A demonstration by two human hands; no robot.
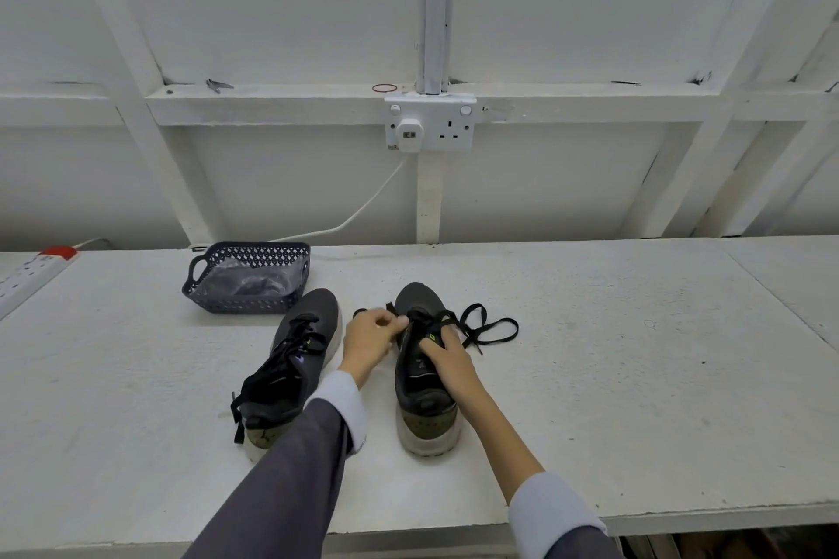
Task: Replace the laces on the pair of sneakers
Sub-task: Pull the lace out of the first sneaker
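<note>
power strip (28, 271): laid at the far left edge of the table (635, 377), well apart from the work; not involved.
basket (247, 281): parked behind the left-side sneaker, near its toe; a clear bag with dark contents is seen inside, judged to be the spare laces, kept within reach.
left-side sneaker (295, 359): set flat, toe away from the person, black lace threaded and trailing at the heel; judged as waiting its turn.
left hand (367, 340): reached forward between the two sneakers, wrist bent inward, fingertips pinched on the black lace (492, 327) at the upper eyelets; pose judged suited to drawing the lace out.
right-side sneaker (422, 377): placed centre, toe away, sole on the table, so the eyelets are faced up for both hands.
right hand (442, 354): brought in from the right, fingers curled over the tongue and lacing area, sneaker gripped and pinned down so it is not dragged by the pull.
lace slack: loose loops and one end are spread on the table just right of the toe, partly freed.
progress: judged early, old lace removal on the first sneaker; exact eyelet cannot be told.
wall socket (429, 123): mounted behind, one plug fitted.
</note>
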